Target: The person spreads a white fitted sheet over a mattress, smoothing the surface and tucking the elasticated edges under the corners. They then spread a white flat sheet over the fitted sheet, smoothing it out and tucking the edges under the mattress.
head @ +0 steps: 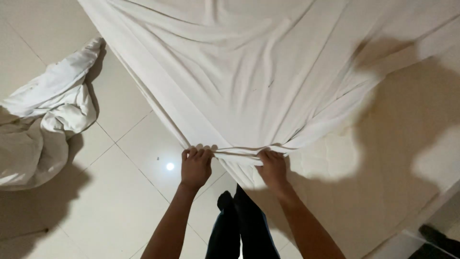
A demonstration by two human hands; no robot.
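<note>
White sheet (249, 72), both hands gripping edge

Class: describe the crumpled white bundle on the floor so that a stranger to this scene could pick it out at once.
Start at the tiled floor and go to the far left edge. There lies the crumpled white bundle, heaped and loose. Unlike the white sheet pulled taut by both hands, nothing holds it.

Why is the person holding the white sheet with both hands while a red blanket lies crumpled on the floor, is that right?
Almost. In the head view, both hands, left hand and right hand, do grip the white sheet. But the crumpled blanket on the tiled floor is white, not red.
</note>
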